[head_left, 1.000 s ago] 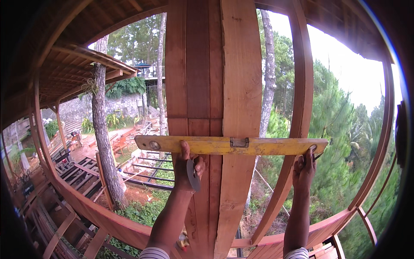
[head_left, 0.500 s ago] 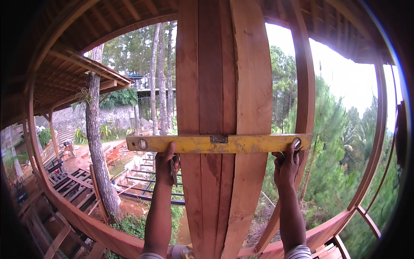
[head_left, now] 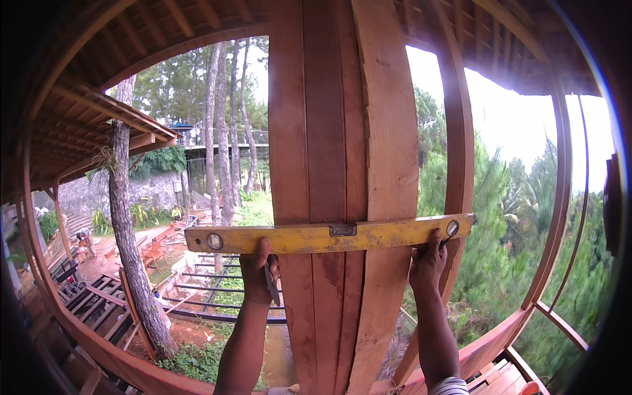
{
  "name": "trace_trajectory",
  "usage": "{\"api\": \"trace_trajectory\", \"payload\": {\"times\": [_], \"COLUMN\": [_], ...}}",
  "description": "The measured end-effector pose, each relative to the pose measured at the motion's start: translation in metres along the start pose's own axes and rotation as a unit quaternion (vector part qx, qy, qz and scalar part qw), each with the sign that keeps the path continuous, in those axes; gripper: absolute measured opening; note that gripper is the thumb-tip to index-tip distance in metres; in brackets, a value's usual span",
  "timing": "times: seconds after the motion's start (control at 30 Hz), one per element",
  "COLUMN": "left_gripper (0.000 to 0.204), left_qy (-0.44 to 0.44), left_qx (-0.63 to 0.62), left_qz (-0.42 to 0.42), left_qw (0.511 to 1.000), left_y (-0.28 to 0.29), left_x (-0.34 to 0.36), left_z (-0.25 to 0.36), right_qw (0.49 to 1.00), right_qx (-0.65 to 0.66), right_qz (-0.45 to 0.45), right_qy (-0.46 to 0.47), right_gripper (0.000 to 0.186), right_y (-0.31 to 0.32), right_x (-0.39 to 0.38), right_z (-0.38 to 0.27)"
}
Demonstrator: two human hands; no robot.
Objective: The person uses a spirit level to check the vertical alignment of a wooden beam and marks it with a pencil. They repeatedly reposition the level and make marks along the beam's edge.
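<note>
A worn yellow spirit level (head_left: 296,239) lies across the front of a wooden post (head_left: 326,131) built of several reddish-brown boards side by side. Its left end sits a little lower in view than its right. My left hand (head_left: 255,273) grips the lower edge left of the post, thumb up on the yellow face. A flat, dark, blade-like piece also sticks down from that hand; its kind is unclear. Right of the post, my right hand (head_left: 428,264) is closed on the level close to its round end vial. A small dark tip shows beside those fingers, too little to name.
Another upright timber (head_left: 459,131) stands right of the post. A curved-looking wooden rail (head_left: 131,352) runs low around me. Beyond it are a tree trunk (head_left: 122,197), dark metal framing (head_left: 204,288) over the ground, an orange chair (head_left: 155,253), and trees at right.
The level and both my hands sit lower in view, and the level now slants, right end higher. The background has shifted left as my head turned. Both hands keep their hold.
</note>
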State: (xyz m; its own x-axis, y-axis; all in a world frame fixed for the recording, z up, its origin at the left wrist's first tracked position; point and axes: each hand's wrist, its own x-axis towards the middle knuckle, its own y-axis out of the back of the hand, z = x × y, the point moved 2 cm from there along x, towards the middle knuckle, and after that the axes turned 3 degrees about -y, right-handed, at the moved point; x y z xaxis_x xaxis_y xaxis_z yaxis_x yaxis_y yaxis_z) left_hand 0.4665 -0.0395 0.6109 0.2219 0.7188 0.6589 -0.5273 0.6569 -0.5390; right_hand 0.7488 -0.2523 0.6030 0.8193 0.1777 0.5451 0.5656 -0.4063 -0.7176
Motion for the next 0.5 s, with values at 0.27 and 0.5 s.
{"api": "trace_trajectory", "payload": {"times": [0.27, 0.5], "left_gripper": [0.033, 0.035], "left_qy": [0.005, -0.018], "left_qx": [0.007, 0.024], "left_qz": [0.009, 0.022], "left_qw": [1.000, 0.999], "left_y": [-0.018, -0.005], "left_x": [-0.006, -0.002], "left_z": [-0.004, 0.000], "right_qw": [0.999, 0.999], "right_qx": [-0.014, 0.021], "right_qz": [0.008, 0.022], "right_qy": [0.036, 0.022], "right_gripper": [0.033, 0.028], "right_y": [-0.002, -0.001], "right_x": [0.002, 0.003], "right_z": [-0.011, 0.004]}}
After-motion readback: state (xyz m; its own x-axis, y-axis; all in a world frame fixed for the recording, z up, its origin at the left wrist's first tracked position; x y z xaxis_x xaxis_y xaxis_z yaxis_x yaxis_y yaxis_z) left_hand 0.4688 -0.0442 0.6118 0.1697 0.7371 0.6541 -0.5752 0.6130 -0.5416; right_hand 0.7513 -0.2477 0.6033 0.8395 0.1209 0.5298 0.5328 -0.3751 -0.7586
